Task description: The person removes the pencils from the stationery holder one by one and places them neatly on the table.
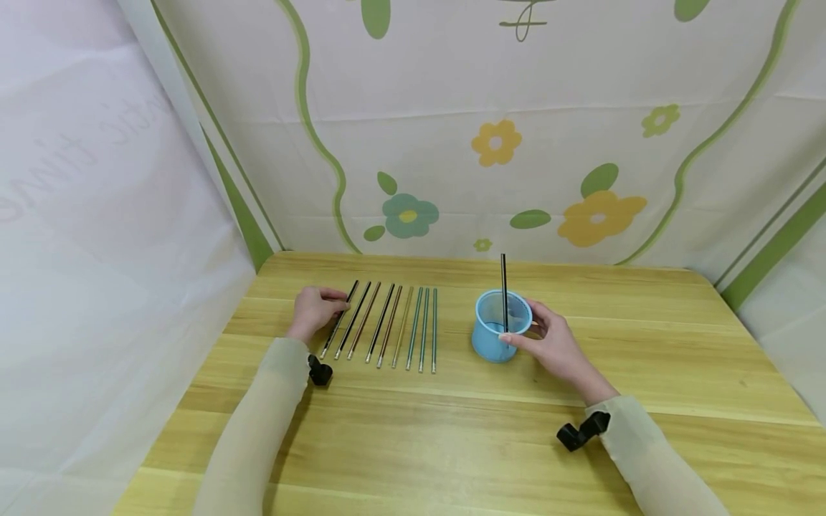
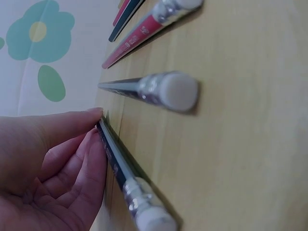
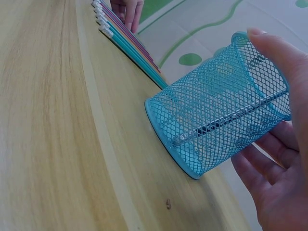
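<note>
At the left end of a row of pencils, my left hand [image 1: 316, 312] pinches the outermost black pencil [image 2: 113, 155] between thumb and fingers. That pencil's white eraser end points toward me. A second black pencil [image 2: 144, 89] lies beside it, apart from the fingers. My right hand [image 1: 548, 344] grips a light blue mesh pencil cup [image 3: 216, 106] around its upper part, thumb at the rim. One black pencil [image 1: 504, 287] stands in the cup, its eraser end down at the bottom, as the mesh shows in the right wrist view.
Several more pencils lie side by side between hand and cup, including reddish ones [image 1: 365, 317], a golden one [image 1: 403, 326] and green ones [image 1: 434, 330]. The wooden table [image 1: 387, 444] meets a flower-printed cloth [image 1: 452, 172] at its back edge.
</note>
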A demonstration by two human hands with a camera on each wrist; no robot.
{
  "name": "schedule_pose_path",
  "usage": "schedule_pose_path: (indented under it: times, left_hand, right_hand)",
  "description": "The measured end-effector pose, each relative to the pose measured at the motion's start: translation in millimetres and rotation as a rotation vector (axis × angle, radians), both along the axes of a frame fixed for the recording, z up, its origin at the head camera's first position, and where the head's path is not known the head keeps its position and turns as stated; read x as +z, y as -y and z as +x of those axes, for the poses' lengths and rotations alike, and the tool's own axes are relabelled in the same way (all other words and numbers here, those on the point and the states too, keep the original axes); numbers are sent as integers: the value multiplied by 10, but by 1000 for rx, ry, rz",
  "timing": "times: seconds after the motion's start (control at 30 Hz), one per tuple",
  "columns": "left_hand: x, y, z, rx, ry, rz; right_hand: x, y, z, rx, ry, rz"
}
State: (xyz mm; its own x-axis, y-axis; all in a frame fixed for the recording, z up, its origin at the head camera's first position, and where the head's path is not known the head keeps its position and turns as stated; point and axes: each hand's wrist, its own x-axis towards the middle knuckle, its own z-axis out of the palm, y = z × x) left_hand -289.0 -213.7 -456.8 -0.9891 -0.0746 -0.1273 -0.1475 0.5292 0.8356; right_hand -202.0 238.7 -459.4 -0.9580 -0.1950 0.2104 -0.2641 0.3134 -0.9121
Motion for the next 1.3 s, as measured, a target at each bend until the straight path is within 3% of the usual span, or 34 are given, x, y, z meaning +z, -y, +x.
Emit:
schedule_pose_path:
  times: [0.63,0.8,1.03,1.3]
  left_hand:
    - [-10,21,-19,-1,1,18]
    - [47,23,-17,-6,-27,38]
    - [134,14,-25,-44,-98,-36]
    - [254,-63,-1,-87,-126,-9]
  right_hand:
    - [13,9,12,0,3,8]
    - [19,12,9,-4,8,12]
    - [16,14,7,-1,5,11]
    - [12,13,8,-4,7,13]
